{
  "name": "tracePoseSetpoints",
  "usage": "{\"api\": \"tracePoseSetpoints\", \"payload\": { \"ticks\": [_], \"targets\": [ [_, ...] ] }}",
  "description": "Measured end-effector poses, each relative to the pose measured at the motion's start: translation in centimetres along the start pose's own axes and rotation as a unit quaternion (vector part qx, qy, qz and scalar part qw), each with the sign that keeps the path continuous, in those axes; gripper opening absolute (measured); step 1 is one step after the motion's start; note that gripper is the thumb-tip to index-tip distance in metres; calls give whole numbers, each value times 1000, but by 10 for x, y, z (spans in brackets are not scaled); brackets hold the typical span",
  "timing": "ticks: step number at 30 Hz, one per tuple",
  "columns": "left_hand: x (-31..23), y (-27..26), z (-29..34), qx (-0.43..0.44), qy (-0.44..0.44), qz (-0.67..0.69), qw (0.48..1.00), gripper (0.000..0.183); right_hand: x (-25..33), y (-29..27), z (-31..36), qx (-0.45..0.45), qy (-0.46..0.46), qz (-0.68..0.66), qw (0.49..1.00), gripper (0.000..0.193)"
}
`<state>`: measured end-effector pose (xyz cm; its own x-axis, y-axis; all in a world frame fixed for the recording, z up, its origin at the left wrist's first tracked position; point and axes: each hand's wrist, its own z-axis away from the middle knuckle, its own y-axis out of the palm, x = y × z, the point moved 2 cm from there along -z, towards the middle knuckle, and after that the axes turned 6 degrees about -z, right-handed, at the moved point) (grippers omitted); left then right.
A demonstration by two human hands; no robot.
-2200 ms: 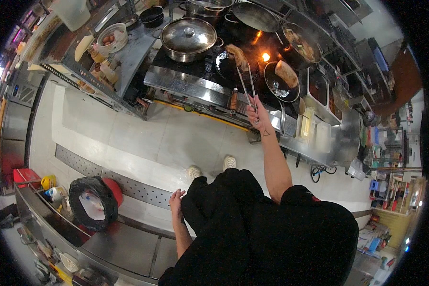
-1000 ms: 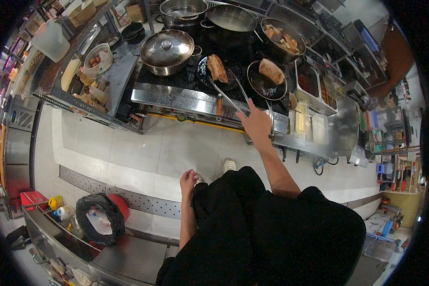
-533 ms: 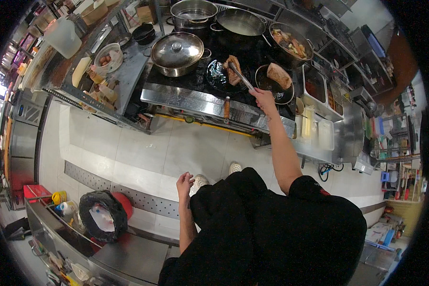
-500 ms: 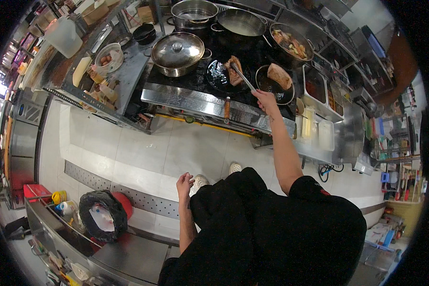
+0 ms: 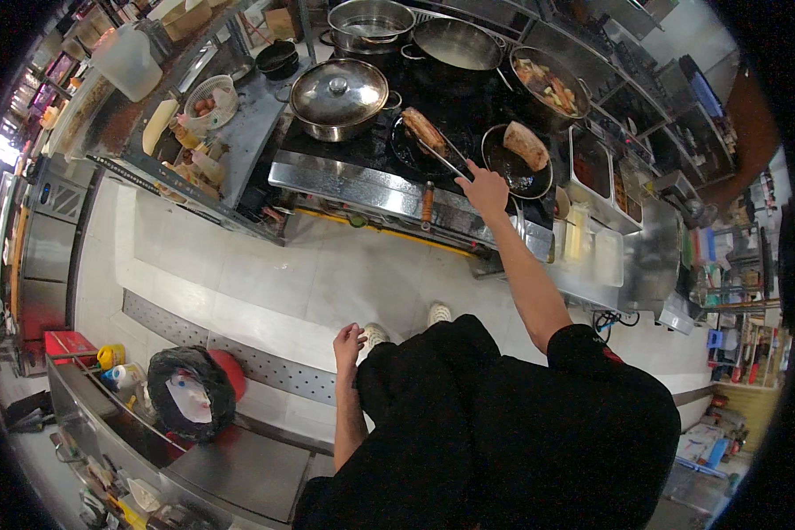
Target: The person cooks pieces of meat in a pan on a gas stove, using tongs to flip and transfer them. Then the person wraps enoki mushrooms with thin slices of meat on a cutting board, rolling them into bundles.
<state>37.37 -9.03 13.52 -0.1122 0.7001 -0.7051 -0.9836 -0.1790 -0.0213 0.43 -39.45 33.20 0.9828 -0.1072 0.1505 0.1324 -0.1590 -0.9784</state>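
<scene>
My right hand [image 5: 486, 188] is closed round the handle of metal tongs [image 5: 455, 164]. Their far ends meet a thick browned slab of meat [image 5: 422, 130], which lies in or just over a dark frying pan [image 5: 404, 152]. Just to the right, a second slab of meat [image 5: 526, 146] rests in another frying pan [image 5: 501, 166] with dark, shiny liquid in it. My left hand [image 5: 348, 345] hangs low over the floor by my shoe, its fingers loosely bent and a little apart, with nothing seen in it.
A lidded steel pot [image 5: 338, 99] stands left of the pans. Behind are a steel pot [image 5: 370, 28], a wide pan of liquid [image 5: 458, 44] and a pan of chopped pieces [image 5: 548, 88]. A wooden handle [image 5: 427, 208] juts over the stove's front edge. A black-lined bin [image 5: 161, 397] stands lower left.
The tongs and the meat have shifted slightly left, and the slab has turned from upright to lying slanted. My left hand has barely moved.
</scene>
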Motion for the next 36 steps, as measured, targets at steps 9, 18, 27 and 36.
{"api": "tracePoseSetpoints", "payload": {
  "ticks": [9, 18, 27, 36],
  "targets": [
    [86, -26, -34, 14, 132, 85, 987, 19, 12, -17, 18, 40, 30, -136, 989, 67],
    [-52, 60, -46, 39, 97, -144, 984, 54, -8, -17, 28, 61, 59, -87, 993, 60],
    [-165, 262, -170, 234, 83, 22, 968, 37, -27, -9, 17, -19, -60, -146, 987, 56],
    [-243, 262, -84, 108, 131, 41, 985, 32, -38, -27, 10, 43, 58, -151, 986, 55]
  ]
}}
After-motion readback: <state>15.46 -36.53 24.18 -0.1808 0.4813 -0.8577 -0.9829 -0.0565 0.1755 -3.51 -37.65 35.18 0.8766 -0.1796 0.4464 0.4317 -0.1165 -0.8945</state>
